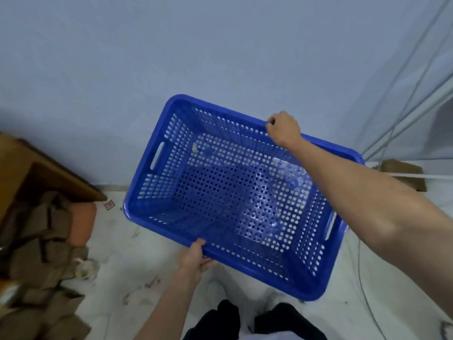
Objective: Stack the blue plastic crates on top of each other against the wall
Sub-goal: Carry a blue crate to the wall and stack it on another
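One blue perforated plastic crate (220, 192) is held in the air in front of a pale wall (171, 57), tilted and turned at an angle, its open top facing me. My left hand (196, 256) grips its near long rim from below. Across the crate, my right hand (283, 128) clamps the far long rim, with my forearm lying over the crate's right part. The crate is empty apart from a small scrap inside. No other blue crate is in view.
A brown cardboard box (29, 168) with crumpled brown paper (41, 253) and an orange object (82, 222) fills the left. White pipes and cables (404, 106) run down the right corner. A small cardboard piece (402, 170) lies by the wall. The floor (137, 253) is pale and littered.
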`<action>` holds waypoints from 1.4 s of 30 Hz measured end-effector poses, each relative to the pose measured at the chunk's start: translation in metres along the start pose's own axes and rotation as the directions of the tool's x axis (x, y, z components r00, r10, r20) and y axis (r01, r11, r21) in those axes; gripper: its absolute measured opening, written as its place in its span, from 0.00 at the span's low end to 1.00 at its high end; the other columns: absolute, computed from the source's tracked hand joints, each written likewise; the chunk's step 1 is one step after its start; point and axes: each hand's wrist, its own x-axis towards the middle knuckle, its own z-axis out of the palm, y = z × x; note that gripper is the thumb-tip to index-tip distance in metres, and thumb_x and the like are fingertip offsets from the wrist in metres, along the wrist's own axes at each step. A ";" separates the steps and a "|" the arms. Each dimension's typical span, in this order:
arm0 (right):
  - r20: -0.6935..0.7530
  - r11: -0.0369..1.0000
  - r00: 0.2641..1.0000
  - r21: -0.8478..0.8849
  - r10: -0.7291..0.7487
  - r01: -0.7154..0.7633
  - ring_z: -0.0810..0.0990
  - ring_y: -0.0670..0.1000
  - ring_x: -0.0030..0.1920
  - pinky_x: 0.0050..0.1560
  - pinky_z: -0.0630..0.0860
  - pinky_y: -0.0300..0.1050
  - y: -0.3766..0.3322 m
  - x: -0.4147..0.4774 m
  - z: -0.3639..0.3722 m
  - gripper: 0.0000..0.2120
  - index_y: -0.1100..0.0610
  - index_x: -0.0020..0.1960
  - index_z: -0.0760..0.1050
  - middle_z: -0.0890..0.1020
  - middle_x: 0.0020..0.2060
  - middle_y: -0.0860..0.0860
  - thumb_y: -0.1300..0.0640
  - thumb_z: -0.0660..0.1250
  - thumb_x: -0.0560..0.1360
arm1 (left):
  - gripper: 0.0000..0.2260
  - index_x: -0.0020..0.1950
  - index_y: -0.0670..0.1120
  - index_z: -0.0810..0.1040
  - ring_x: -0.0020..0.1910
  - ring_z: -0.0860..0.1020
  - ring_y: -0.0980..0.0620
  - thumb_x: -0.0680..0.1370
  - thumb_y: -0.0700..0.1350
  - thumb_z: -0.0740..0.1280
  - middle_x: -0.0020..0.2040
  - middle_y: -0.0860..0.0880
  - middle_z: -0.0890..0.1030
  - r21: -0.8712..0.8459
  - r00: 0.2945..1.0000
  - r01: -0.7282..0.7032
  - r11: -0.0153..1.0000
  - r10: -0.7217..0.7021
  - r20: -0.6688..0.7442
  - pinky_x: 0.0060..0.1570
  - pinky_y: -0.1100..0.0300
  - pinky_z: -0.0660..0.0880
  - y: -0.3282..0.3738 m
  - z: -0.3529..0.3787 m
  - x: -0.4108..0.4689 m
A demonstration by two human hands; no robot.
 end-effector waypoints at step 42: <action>0.505 0.882 0.798 -0.141 -0.327 0.451 0.70 0.61 0.64 0.62 0.69 0.55 0.009 0.229 0.296 0.20 0.54 0.68 0.67 0.70 0.67 0.59 0.63 0.59 0.77 | 0.06 0.53 0.41 0.78 0.45 0.85 0.39 0.79 0.41 0.69 0.49 0.39 0.85 -0.337 0.927 0.085 0.938 -0.198 -0.318 0.41 0.48 0.84 0.006 0.090 0.201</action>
